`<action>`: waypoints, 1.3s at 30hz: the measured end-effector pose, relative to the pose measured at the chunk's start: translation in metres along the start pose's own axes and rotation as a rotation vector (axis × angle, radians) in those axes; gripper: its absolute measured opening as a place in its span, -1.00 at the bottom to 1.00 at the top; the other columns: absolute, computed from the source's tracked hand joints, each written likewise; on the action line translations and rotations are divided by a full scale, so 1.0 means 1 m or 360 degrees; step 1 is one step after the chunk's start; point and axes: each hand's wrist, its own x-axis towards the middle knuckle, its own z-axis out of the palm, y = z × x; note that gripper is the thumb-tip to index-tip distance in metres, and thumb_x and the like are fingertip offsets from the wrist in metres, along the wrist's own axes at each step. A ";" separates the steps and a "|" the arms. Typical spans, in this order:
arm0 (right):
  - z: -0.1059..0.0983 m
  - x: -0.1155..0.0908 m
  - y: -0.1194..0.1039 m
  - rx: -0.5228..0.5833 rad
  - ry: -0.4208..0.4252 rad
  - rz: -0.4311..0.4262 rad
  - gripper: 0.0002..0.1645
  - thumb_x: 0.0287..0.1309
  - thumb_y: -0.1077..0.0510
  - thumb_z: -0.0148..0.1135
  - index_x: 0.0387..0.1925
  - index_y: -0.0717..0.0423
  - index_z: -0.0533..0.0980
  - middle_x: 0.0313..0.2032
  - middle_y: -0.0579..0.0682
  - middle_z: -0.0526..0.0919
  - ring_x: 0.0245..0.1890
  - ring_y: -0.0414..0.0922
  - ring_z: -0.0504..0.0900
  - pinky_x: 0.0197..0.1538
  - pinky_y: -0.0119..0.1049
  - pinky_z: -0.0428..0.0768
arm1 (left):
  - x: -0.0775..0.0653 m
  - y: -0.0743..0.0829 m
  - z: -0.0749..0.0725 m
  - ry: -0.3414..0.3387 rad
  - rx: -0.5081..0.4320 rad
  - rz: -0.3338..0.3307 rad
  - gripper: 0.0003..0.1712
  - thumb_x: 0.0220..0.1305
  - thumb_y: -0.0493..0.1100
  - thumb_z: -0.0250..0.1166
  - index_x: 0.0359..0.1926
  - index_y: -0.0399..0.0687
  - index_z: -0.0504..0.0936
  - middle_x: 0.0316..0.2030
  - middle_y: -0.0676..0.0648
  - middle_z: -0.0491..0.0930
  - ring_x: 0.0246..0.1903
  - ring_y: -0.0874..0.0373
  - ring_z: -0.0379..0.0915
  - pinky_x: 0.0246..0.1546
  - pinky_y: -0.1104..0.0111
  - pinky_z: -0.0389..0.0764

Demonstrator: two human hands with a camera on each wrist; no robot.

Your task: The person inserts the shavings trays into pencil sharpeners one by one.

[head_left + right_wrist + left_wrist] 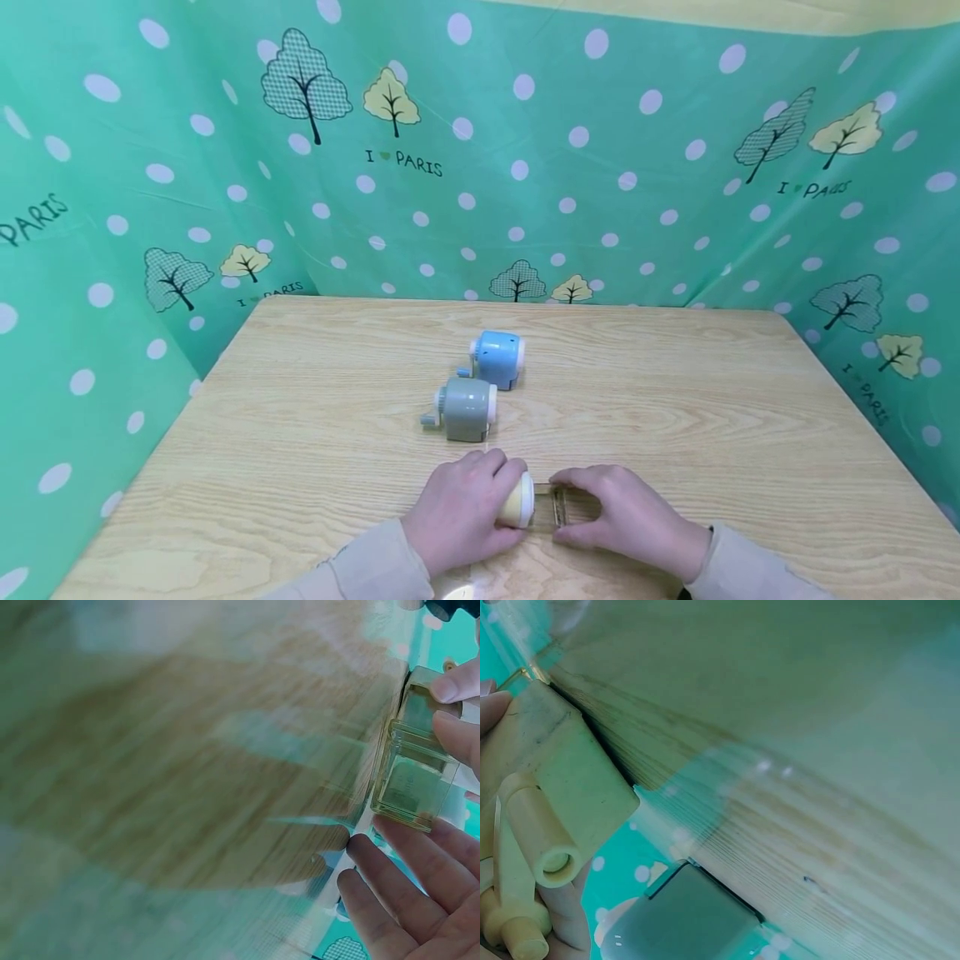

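My left hand (461,512) grips a yellow hand-crank pencil sharpener (514,504) near the front of the table. Its white round end faces right, and most of the body is hidden under my fingers. The left wrist view shows the sharpener's base and its crank handle (544,832). From the sharpener, a see-through shavings drawer (412,776) sticks out toward my right hand (630,517). Right thumb and forefinger are curved around the drawer's two sides, pinching it. The other right fingers (397,892) spread loosely beside it in the right wrist view.
Behind my left hand stands a grey crank sharpener (467,410), its crank to the left. Just beyond it is a blue one (498,358). All are on a light wooden table (675,400), with a green dotted cloth (570,167) hanging behind and at the sides.
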 end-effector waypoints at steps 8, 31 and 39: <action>0.000 0.000 -0.001 0.0003 -0.0021 0.0037 -0.33 -0.01 -0.24 0.41 -0.01 0.16 0.68 -0.11 -0.04 0.80 -0.09 -0.16 0.72 -0.05 -0.12 0.71 | 0.000 0.001 -0.001 0.0004 0.0008 0.0002 -0.37 -0.24 0.22 0.50 -0.18 0.00 0.55 -0.41 0.09 0.51 -0.51 0.22 0.42 -0.65 0.44 0.49; 0.004 0.008 -0.003 -0.0002 -0.0040 -0.0032 -0.32 -0.01 -0.26 0.40 -0.02 0.17 0.68 -0.14 -0.04 0.80 -0.14 -0.18 0.72 -0.08 -0.16 0.71 | 0.000 0.001 -0.002 -0.0034 -0.0005 -0.0002 -0.34 -0.25 0.23 0.53 -0.18 -0.02 0.55 -0.40 0.09 0.51 -0.49 0.22 0.42 -0.60 0.44 0.51; 0.006 0.010 -0.004 -0.0025 -0.0018 -0.0058 -0.35 -0.01 -0.25 0.41 -0.04 0.16 0.69 -0.15 -0.05 0.80 -0.15 -0.20 0.71 -0.09 -0.18 0.71 | 0.000 0.000 -0.003 -0.0071 -0.0026 0.0004 -0.34 -0.22 0.24 0.53 -0.17 -0.02 0.55 -0.39 0.09 0.52 -0.48 0.24 0.42 -0.58 0.45 0.54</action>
